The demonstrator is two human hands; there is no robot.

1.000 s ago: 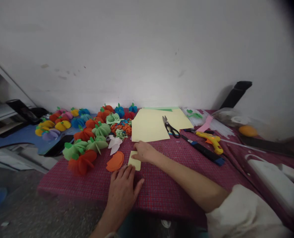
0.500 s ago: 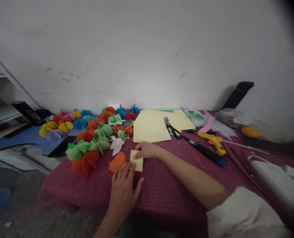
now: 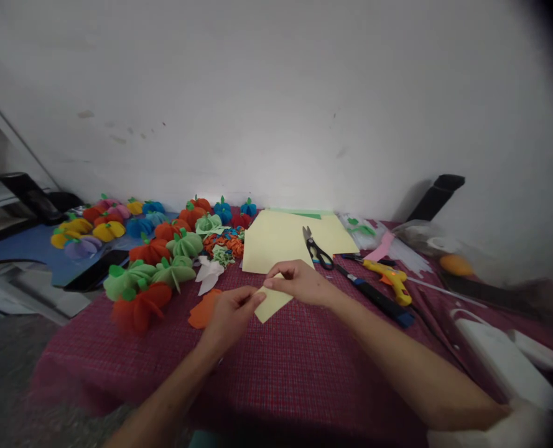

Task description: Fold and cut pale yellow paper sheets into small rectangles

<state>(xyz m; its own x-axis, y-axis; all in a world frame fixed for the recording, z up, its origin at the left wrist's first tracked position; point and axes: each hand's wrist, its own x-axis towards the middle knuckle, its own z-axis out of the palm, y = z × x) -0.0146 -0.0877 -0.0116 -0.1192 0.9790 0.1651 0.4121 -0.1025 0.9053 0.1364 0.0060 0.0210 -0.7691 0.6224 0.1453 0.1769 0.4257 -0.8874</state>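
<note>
A small pale yellow piece of paper (image 3: 271,303) is held slanted between my two hands above the checked tablecloth. My left hand (image 3: 233,316) pinches its left corner between thumb and fingers. At the upper edge, my right hand (image 3: 299,283) grips it with thumb and fingertips. Orange cut paper pieces (image 3: 203,310) lie by my left hand, partly covered by it. Behind my right hand are large pale yellow sheets (image 3: 271,239), with black-handled scissors (image 3: 316,249) resting on them and reaching past their front edge.
Colourful paper pumpkins (image 3: 183,246) crowd the left side, beside orange and green paper scraps (image 3: 224,246) and white cut paper (image 3: 209,274). To the right lie a utility knife (image 3: 379,298), a yellow glue gun (image 3: 390,277), glue sticks (image 3: 409,255) and a white power strip (image 3: 500,358).
The small yellow paper has come up off the cloth and turned at a slant. My left hand has gone from lying spread to pinching its corner. The view has shifted slightly.
</note>
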